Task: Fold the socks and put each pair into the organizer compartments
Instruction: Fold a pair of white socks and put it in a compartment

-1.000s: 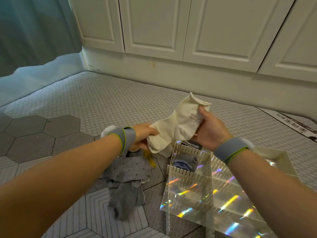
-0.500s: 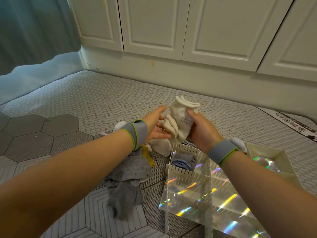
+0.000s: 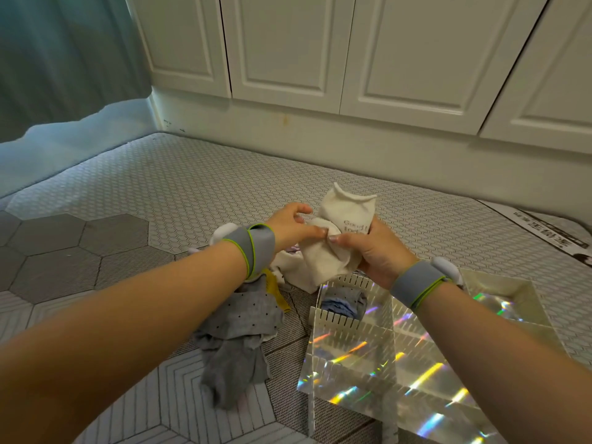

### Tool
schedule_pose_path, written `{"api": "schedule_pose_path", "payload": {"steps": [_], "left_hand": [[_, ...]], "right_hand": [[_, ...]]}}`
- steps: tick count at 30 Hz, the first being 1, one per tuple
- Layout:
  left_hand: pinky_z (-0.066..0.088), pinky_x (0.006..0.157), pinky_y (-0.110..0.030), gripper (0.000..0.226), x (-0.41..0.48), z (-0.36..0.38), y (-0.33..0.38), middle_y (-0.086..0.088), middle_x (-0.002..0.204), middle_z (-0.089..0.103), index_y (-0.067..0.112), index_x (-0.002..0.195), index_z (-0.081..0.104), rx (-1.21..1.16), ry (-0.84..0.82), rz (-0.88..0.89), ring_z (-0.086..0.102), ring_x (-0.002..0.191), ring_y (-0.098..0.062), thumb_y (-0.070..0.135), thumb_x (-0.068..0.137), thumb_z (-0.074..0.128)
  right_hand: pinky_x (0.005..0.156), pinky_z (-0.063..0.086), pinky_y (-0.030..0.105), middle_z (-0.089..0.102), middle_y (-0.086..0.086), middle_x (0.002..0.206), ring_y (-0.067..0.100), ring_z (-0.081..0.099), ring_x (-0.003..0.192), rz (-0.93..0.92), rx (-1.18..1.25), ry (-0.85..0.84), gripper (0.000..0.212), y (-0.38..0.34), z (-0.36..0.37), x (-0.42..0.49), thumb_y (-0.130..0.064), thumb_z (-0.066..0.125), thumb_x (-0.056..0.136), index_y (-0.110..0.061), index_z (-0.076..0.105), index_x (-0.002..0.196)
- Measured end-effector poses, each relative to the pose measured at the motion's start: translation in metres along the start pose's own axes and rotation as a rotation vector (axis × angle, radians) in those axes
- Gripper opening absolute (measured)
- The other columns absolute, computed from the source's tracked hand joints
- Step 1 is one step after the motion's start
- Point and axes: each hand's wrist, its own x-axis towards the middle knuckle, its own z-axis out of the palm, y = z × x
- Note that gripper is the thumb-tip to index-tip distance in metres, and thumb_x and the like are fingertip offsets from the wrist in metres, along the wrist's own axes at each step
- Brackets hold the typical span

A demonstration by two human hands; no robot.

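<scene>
Nearest, at 5 o'clock in the view, the organizer (image 3: 333, 319) sits on the mattress (image 3: 166, 193). It is a tray with a mirror-like, rainbow-glinting floor split by white slotted dividers. The compartment at its 11 o'clock corner holds a folded blue-grey sock pair (image 3: 344, 305).

Just beside the tray at its 9 o'clock lies a loose pile of grey socks (image 3: 235, 350). A grey dotted sock (image 3: 253, 312) lies on top, and a yellow scrap of fabric (image 3: 278, 294) pokes out at the pile's 1 o'clock.

Over the tray's far edge, near the centre of the view, both hands hold a white sock bundle (image 3: 333, 251).
- **Right hand:** the right hand (image 3: 376, 251) grips it from 3 o'clock, fingers wrapped behind and thumb pressed across the front.
- **Left hand:** the left hand (image 3: 293, 227) reaches in from 9 o'clock and pinches the folded edge with its thumb, whose tip lies close to the right thumb.
- **Bundle:** the cuff stands up at 12 o'clock, with grey printed lettering partly hidden by the right hand.

Each wrist wears a grey wristband (image 3: 256, 249) edged in green. Below the bundle, another white sock (image 3: 293, 267) lies on the mattress near the tray's far-left corner.

Farther out, the mattress spreads in grey quilting, large hexagons at 9 o'clock and fine ones beyond. A printed label strip (image 3: 541, 230) runs along its edge at 3 o'clock. Behind it stand white panelled cabinet doors (image 3: 288, 49) at 12 o'clock and a teal curtain (image 3: 64, 59) at 10 o'clock.
</scene>
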Motion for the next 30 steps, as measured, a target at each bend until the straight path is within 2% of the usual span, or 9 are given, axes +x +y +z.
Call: {"api": "schedule_pose_path", "payload": {"steps": [2,4,6,11,15,17,20,24,30], "left_hand": [[0.049,0.095,-0.039,0.041,-0.002,-0.004,0.001,-0.002,0.119,0.055,0.02,0.118,0.056,-0.068,-0.135,0.013,0.055,0.109,-0.021,0.009,0.08,0.068],[0.051,0.089,-0.037,0.025,-0.007,-0.006,0.003,-0.003,0.106,0.063,0.019,0.102,0.06,-0.128,-0.265,0.005,0.06,0.099,-0.021,0.003,0.083,0.061],[0.051,0.084,-0.035,0.025,-0.007,-0.004,0.0,-0.007,0.103,0.063,0.014,0.104,0.058,-0.153,-0.262,0.007,0.061,0.096,-0.023,0.001,0.083,0.06],[0.049,0.089,-0.046,0.036,-0.002,0.0,-0.004,-0.013,0.108,0.059,0.012,0.11,0.052,-0.258,-0.211,-0.017,0.059,0.098,-0.03,-0.007,0.081,0.058],[0.046,0.087,-0.05,0.037,0.005,-0.001,-0.009,-0.014,0.105,0.059,0.018,0.107,0.054,-0.393,-0.246,-0.039,0.058,0.091,-0.03,-0.006,0.079,0.052],[0.042,0.076,-0.038,0.029,0.005,-0.001,-0.008,-0.008,0.093,0.062,0.023,0.087,0.055,-0.44,-0.235,-0.075,0.056,0.08,-0.025,-0.003,0.086,0.042],[0.039,0.065,-0.027,0.04,0.001,-0.003,-0.006,-0.003,0.087,0.065,0.02,0.076,0.058,-0.494,-0.256,-0.066,0.055,0.073,-0.02,-0.009,0.085,0.031],[0.053,0.056,-0.026,0.061,0.0,-0.007,-0.004,-0.001,0.099,0.062,0.013,0.044,0.062,-0.51,-0.276,-0.017,0.06,0.085,-0.02,-0.02,0.081,0.026],[0.056,0.061,-0.023,0.063,0.001,0.001,-0.015,-0.009,0.105,0.057,0.007,0.039,0.063,-0.366,-0.207,0.052,0.056,0.091,-0.021,-0.029,0.071,0.022]], "right_hand": [[0.07,0.055,0.038,0.069,0.009,0.093,0.026,0.066,0.085,0.026,-0.009,-0.016,0.035,0.0,-0.001,0.0,0.011,0.059,0.079,-0.011,0.061,0.107],[0.074,0.054,0.039,0.068,0.012,0.1,0.027,0.065,0.09,0.048,-0.004,-0.039,0.038,0.0,-0.001,0.0,0.012,0.054,0.081,-0.007,0.058,0.115],[0.073,0.054,0.036,0.067,0.012,0.101,0.027,0.064,0.091,0.072,-0.021,-0.05,0.037,0.0,0.001,0.0,0.011,0.051,0.082,-0.006,0.058,0.114],[0.071,0.055,0.036,0.066,0.009,0.101,0.026,0.064,0.089,0.064,0.016,-0.044,0.045,0.004,0.003,0.002,0.014,0.051,0.082,-0.01,0.054,0.12],[0.06,0.053,0.027,0.068,0.006,0.082,0.021,0.062,0.074,0.026,0.06,0.013,0.034,0.004,0.002,0.004,0.017,0.048,0.082,-0.009,0.065,0.094],[0.054,0.054,0.024,0.072,0.003,0.077,0.018,0.066,0.067,0.014,0.087,-0.004,0.031,0.003,0.002,0.003,0.017,0.05,0.082,-0.007,0.07,0.081],[0.062,0.057,0.029,0.075,0.003,0.086,0.019,0.07,0.076,0.015,0.178,-0.008,0.042,0.001,-0.002,0.005,0.019,0.045,0.081,-0.007,0.071,0.061],[0.073,0.044,0.034,0.068,0.01,0.086,0.024,0.058,0.083,0.1,0.273,-0.047,0.03,0.0,-0.008,0.0,0.001,0.042,0.073,-0.005,0.07,0.067],[0.065,0.052,0.036,0.061,0.003,0.086,0.022,0.056,0.079,0.247,0.078,0.089,0.019,0.005,-0.017,-0.003,-0.025,0.056,0.089,-0.013,0.063,0.076]]}}
